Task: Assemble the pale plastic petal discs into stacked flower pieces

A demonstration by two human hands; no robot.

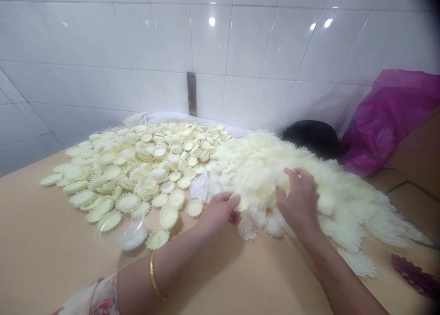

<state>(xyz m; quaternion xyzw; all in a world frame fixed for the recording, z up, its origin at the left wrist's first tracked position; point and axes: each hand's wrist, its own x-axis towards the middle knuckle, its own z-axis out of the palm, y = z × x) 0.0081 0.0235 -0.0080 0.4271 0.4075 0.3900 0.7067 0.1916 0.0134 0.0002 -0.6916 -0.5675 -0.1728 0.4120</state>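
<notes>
Your left hand point(220, 210) curls its fingers into the near edge of the heap of cream fabric petals point(261, 163); whether it pinches one cannot be told. Your right hand point(299, 200) rests on the heap's near slope with fingers bent, and its hold is hidden too. Left of the heap spread pleated cream discs point(144, 168), with a clear plastic bowl point(120, 232) nearer you. Behind the heap, to the right, lies a magenta plastic bag point(392, 113).
</notes>
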